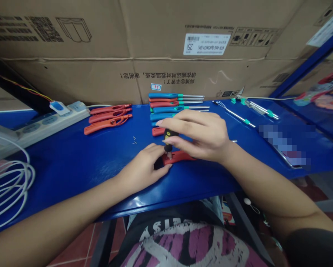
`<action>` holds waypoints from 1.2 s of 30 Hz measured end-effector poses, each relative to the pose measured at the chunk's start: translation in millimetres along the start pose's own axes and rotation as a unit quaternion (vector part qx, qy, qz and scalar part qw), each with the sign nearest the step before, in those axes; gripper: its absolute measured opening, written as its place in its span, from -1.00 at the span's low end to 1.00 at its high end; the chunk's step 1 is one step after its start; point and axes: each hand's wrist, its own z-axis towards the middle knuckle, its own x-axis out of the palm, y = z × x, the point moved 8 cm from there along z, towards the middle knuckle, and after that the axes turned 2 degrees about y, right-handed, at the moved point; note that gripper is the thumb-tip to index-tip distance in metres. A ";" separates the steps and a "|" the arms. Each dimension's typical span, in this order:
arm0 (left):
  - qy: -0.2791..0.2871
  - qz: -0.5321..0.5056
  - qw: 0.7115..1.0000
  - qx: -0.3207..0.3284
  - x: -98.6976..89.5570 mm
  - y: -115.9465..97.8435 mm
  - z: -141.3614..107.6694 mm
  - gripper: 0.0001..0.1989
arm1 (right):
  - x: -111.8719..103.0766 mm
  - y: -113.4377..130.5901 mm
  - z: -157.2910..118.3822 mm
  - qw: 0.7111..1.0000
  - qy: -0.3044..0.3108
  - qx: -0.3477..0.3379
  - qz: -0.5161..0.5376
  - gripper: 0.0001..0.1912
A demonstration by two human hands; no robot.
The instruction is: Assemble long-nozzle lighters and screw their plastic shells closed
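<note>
Nearest the camera, at the bottom, is the wearer's printed shirt (188,244), close against the front edge of the blue table (105,159). At far left, a white cable (29,176) lies in loose coils, beside a white power strip (41,124) with a plug fitted. Next, three orange-red casings (105,117) lie side by side near the back, and small thin pieces (134,140) lie loose to their right.

At centre, the left hand (145,165) is clamped on the left end of a red handle (181,156), which lies near the front of the table. Just above, the right hand (202,135) grips a dark screwdriver (168,139) with yellow marks, held nearly upright over that end; contact at its tip cannot be confirmed. The hands are close together. Behind them, a row of red and blue handles (166,110) has metal tubes pointing right; the right hand partly covers the row. Further right are metal rods (237,116) with green fittings, then a pixelated flat object (280,148).
</note>
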 end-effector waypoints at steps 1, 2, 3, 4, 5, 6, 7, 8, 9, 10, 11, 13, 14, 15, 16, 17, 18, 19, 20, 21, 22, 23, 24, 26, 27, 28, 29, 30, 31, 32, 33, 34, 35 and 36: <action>0.002 0.001 1.000 -0.001 -0.2 -0.2 0.2 -0.90 | 0.0 -1.1 -0.2 1.000 -0.002 0.003 -0.009 -0.70; 0.003 0.002 1.000 -0.002 -0.4 -0.6 0.4 -0.90 | 0.6 -2.3 -0.1 1.000 -0.001 0.007 0.001 -0.70; 0.004 0.003 1.000 -0.002 -0.8 -1.0 0.5 -0.91 | 1.7 -3.7 0.1 1.000 0.003 0.014 0.026 -0.70; 0.005 0.003 1.000 -0.002 -1.2 -1.3 0.6 -0.91 | 3.4 -5.2 0.5 0.998 0.010 0.023 0.060 -0.69; 0.005 0.003 1.000 -0.002 -1.5 -1.6 0.6 -0.91 | 5.5 -6.7 0.9 0.995 0.019 0.033 0.093 -0.67; 0.003 0.002 1.000 -0.001 -1.9 -1.7 0.6 -0.91 | 7.6 -7.9 1.1 0.991 0.029 0.044 0.119 -0.67; 0.000 0.001 1.000 0.001 -2.2 -1.7 0.5 -0.91 | 9.2 -8.9 1.3 0.989 0.035 0.054 0.134 -0.67; -0.003 0.001 1.000 0.002 -2.4 -1.4 0.3 -0.91 | 10.2 -9.6 1.3 0.988 0.039 0.062 0.138 -0.69; -0.006 0.000 1.000 0.002 -2.4 -0.9 0.2 -0.90 | 10.1 -9.4 1.5 0.988 0.037 0.064 0.134 -0.71; -0.009 0.000 1.000 0.002 -2.2 -0.2 0.0 -0.90 | 9.6 -8.2 1.8 0.990 0.033 0.060 0.125 -0.73; -0.010 0.001 1.000 0.000 -1.6 0.6 -0.1 -0.89 | 9.1 -6.2 2.2 0.991 0.029 0.052 0.116 -0.74; -0.009 0.000 1.000 -0.006 -0.3 2.4 -0.1 -0.89 | 9.4 -1.8 3.0 0.994 0.025 0.037 0.103 -0.75; -0.009 0.000 1.000 -0.011 0.3 3.4 -0.1 -0.89 | 10.2 0.0 3.3 0.994 0.025 0.034 0.098 -0.75; -0.008 -0.001 1.000 -0.017 0.9 4.4 -0.1 -0.90 | 11.0 1.3 3.4 0.995 0.023 0.033 0.090 -0.76; -0.006 -0.003 1.000 -0.024 1.5 5.4 0.0 -0.91 | 12.0 2.4 3.3 0.996 0.022 0.035 0.079 -0.76; -0.003 -0.006 1.000 -0.029 2.3 6.2 0.0 -0.92 | 12.8 3.4 3.1 0.997 0.018 0.036 0.066 -0.76; 0.001 -0.011 0.999 -0.032 3.3 6.7 0.1 -0.91 | 13.4 4.3 2.6 0.998 0.012 0.037 0.049 -0.75; 0.005 -0.018 0.999 -0.034 4.2 7.0 0.2 -0.90 | 14.1 5.4 1.9 0.999 0.006 0.037 0.030 -0.74; 0.007 -0.027 0.999 -0.033 4.6 6.9 0.3 -0.88 | 14.7 6.4 1.1 0.999 -0.001 0.038 0.010 -0.73; 0.006 -0.037 0.999 -0.031 4.6 6.6 0.3 -0.87 | 15.3 7.5 0.0 0.999 -0.007 0.040 -0.009 -0.71; 0.002 -0.044 0.999 -0.030 4.1 6.4 0.4 -0.86 | 16.0 8.7 -1.1 0.999 -0.014 0.042 -0.027 -0.71; -0.003 -0.048 0.998 -0.030 3.3 6.4 0.3 -0.88 | 16.9 10.5 -2.4 0.998 -0.020 0.042 -0.045 -0.71; -0.007 -0.047 0.998 -0.032 2.7 6.4 0.2 -0.90 | 17.8 13.0 -3.6 0.997 -0.026 0.040 -0.060 -0.71; -0.012 -0.041 0.998 -0.035 2.0 6.3 0.0 -0.94 | 19.9 19.0 -5.3 0.996 -0.037 0.030 -0.078 -0.71; -0.014 -0.038 0.999 -0.035 1.6 5.9 -0.1 -0.94 | 20.7 21.1 -5.6 0.996 -0.039 0.029 -0.074 -0.71; -0.016 -0.035 0.999 -0.032 0.9 5.0 -0.1 -0.93 | 20.5 21.7 -5.4 0.997 -0.043 0.031 -0.057 -0.72; -0.017 -0.030 0.999 -0.028 0.3 4.0 -0.2 -0.93 | 18.8 20.6 -4.5 0.998 -0.047 0.038 -0.031 -0.73; -0.016 -0.023 0.999 -0.024 -0.1 2.9 -0.1 -0.93 | 14.8 17.3 -3.2 0.997 -0.056 0.049 -0.002 -0.75; -0.011 -0.016 1.000 -0.020 -0.2 2.0 -0.1 -0.93 | 7.4 11.5 -1.6 0.995 -0.074 0.065 0.024 -0.77; -0.004 -0.011 1.000 -0.019 -0.3 1.5 0.0 -0.93 | -3.4 3.6 -0.3 0.991 -0.100 0.082 0.037 -0.78; 0.002 -0.008 1.000 -0.019 -0.5 1.3 0.1 -0.92 | -18.0 -6.5 0.1 0.985 -0.136 0.103 0.034 -0.79; 0.006 -0.008 1.000 -0.020 -1.1 1.3 0.0 -0.91 | -35.3 -18.9 -1.1 0.975 -0.177 0.131 0.016 -0.79; 0.008 -0.007 1.000 -0.021 -1.9 1.3 -0.1 -0.90 | -54.0 -31.2 -3.6 0.964 -0.218 0.153 -0.012 -0.79; 0.010 -0.004 1.000 -0.022 -2.7 1.3 -0.3 -0.88 | -72.1 -43.2 -7.0 0.952 -0.252 0.169 -0.047 -0.76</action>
